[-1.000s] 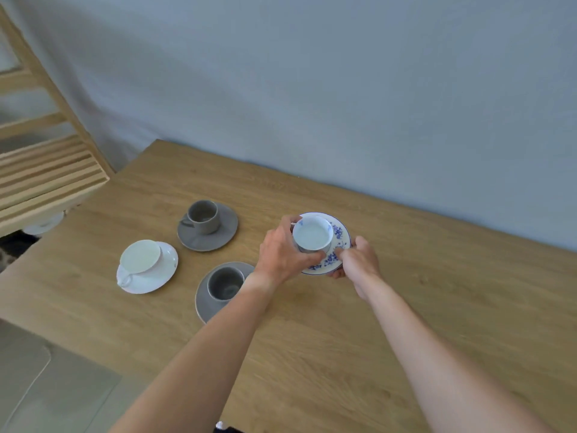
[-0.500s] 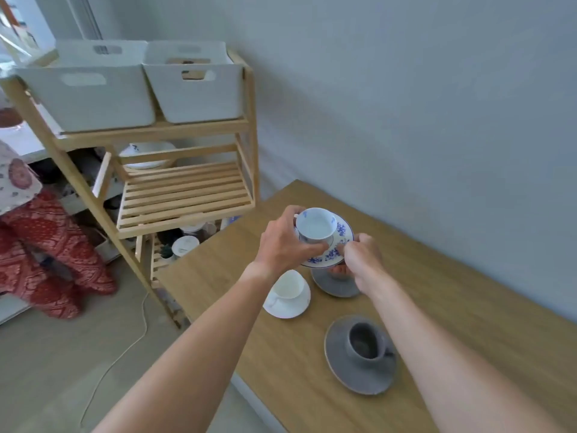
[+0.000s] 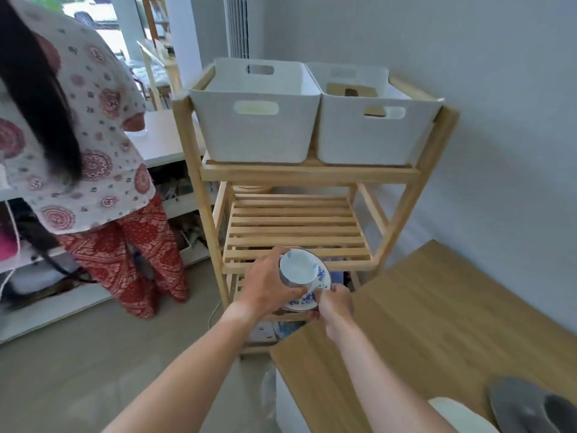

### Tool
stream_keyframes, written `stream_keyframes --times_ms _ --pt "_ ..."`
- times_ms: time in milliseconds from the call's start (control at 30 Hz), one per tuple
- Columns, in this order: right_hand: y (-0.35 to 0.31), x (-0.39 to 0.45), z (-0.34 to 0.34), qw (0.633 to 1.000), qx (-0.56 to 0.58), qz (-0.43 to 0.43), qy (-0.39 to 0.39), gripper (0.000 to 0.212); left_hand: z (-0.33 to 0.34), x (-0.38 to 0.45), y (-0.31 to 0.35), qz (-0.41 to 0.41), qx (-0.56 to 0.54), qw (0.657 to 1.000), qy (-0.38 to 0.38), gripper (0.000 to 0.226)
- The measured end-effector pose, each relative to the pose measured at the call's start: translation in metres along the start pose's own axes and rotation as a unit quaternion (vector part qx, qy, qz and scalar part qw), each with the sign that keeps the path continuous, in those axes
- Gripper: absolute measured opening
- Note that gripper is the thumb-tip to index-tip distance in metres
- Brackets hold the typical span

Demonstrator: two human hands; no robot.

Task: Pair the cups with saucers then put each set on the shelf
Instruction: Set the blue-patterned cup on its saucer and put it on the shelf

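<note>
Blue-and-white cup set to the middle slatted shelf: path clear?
Nothing visible blocks it. The left hand and right hand hold the cup and saucer just before the middle shelf, whose slats look bare.

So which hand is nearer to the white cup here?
Left. The left hand wraps the white cup on its side; the right hand pinches the blue-patterned saucer rim below it.
</note>
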State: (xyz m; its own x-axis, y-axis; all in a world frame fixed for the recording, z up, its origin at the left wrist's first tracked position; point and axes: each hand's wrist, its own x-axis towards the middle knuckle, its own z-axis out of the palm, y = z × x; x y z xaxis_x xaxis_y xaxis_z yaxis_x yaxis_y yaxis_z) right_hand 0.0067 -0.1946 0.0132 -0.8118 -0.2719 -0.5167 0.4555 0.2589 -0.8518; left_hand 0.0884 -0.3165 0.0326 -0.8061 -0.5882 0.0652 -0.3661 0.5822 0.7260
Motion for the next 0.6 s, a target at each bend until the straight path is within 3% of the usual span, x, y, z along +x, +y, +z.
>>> stream_keyframes --times_ms 300,433,600 --pt "-0.015 0.177 0.128 1.0 -0.017 0.003 0.011 0.024 0.026 0.16 -0.117 -0.062 -0.044 0.995 0.057 0.079" --pt "-0.027 0.259 0.159 0.998 -0.05 -0.011 0.045 0.034 0.051 0.234 -0.158 -0.053 -0.083 0.993 0.068 0.079" --pt "-0.045 0.315 0.175 0.997 -0.054 -0.028 0.042 0.028 0.07 0.294 -0.18 -0.055 -0.119 0.989 0.067 0.08"
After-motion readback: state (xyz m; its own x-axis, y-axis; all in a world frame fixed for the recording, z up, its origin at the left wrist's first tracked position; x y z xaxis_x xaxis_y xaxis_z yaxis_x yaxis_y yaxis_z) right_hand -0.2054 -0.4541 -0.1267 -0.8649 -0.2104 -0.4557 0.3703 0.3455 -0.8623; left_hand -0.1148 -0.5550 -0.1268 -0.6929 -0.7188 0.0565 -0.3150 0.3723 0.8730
